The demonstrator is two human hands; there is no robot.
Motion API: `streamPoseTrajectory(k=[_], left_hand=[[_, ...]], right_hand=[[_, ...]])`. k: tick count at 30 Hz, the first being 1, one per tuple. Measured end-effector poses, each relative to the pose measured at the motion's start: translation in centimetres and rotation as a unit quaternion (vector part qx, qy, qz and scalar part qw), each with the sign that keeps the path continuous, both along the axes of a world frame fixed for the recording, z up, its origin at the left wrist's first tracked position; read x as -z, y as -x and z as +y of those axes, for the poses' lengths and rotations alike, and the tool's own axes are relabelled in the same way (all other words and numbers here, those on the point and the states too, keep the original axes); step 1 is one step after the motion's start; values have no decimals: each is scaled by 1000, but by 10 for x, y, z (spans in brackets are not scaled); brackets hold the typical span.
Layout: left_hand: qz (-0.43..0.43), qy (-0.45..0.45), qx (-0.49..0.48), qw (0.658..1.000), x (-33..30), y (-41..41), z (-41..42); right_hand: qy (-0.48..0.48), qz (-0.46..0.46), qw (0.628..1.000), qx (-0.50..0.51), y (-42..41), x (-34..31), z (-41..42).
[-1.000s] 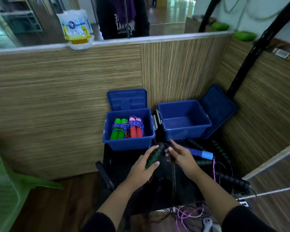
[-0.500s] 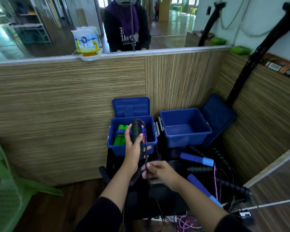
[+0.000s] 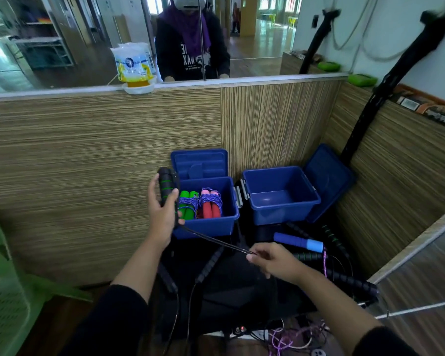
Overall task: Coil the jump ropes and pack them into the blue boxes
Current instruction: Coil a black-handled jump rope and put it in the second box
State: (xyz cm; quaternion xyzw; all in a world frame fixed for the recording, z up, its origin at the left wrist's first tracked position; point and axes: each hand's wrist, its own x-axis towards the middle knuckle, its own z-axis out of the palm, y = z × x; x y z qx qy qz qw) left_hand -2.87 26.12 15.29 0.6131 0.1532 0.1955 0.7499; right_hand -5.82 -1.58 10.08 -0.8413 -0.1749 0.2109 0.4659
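Observation:
My left hand (image 3: pixel 162 214) grips upright black handles with green rings (image 3: pixel 167 185), raised beside the left blue box (image 3: pixel 208 228). A thin black rope (image 3: pixel 216 241) runs taut from them down to my right hand (image 3: pixel 275 262), which pinches it. The left box holds a coiled green-handled rope (image 3: pixel 186 205) and a coiled red-handled rope (image 3: pixel 211 205). The right blue box (image 3: pixel 280 195) stands open with nothing in it. A blue-handled rope (image 3: pixel 297 242) and several black handles lie on the dark surface (image 3: pixel 229 286) below the boxes.
Wood-grain partition walls enclose the corner behind and to the right. A green plastic chair (image 3: pixel 8 291) stands at left. Loose cords and a purple rope (image 3: pixel 288 340) tangle on the floor. A person is reflected in the glass above the ledge.
My left hand lifted the black handles from the table up and left beside the left box. My right hand drew the rope out to the right until it ran taut.

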Motion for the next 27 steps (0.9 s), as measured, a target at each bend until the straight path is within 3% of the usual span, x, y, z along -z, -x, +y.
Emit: streamPoseTrajectory(k=[3,5,7,10,12,14,16,20,24,27], left_hand=[[5,-36,-22,999,-7,1,25],[9,-151,-17,988,-2,5,34],[9,-281,27,959,12,10,36],[38,-382,144,912,31,19,27],[57,-458,215,861,40,23,17],[59,-508,276,813,42,30,4],[50,-520,312,793,37,39,-11],[37,-496,352,793,16,62,-32],[-3,-456,348,819,2,72,-39],[-32,-399,308,863,-6,65,-35]], right_hand=[[43,-35,998,-19,-3,-13,-14],[59,-83,994,-37,-4,-23,-12],[50,-151,986,-48,-7,-37,-5],[28,-218,975,-35,-17,-63,6],[25,-235,971,-35,-27,-75,12],[15,-233,972,-28,-36,-83,18],[12,-222,975,-20,-46,-86,23],[2,-174,984,-29,-60,-84,28],[-18,-72,996,-41,-68,-72,29],[-88,41,995,-13,-61,-57,33]])
